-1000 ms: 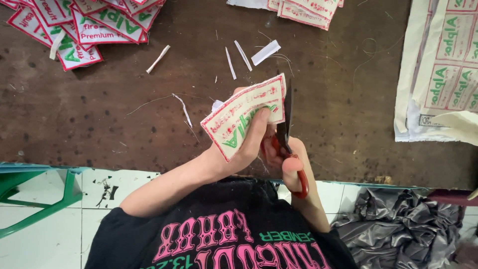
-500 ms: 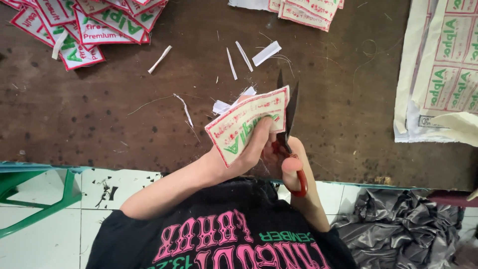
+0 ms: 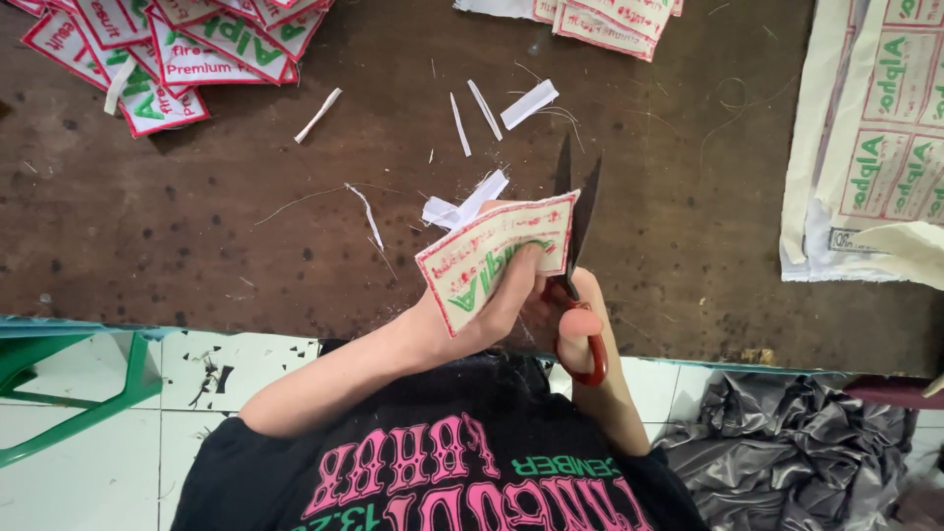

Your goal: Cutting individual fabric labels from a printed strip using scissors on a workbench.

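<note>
Scissors [image 3: 578, 246] with red handles sit clamped in the right hand [image 3: 575, 320], blades parted beside the label [image 3: 497, 251] that the left hand [image 3: 482, 310] pinches.

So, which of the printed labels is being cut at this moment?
The label held in the left hand, against the scissors in the right hand; the other labels lie on the table.

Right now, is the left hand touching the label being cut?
Touching. The head view shows the left hand gripping the red-bordered label, its thumb pressed across the label's face, while the right hand works the red-handled scissors along the label's right edge.
</note>
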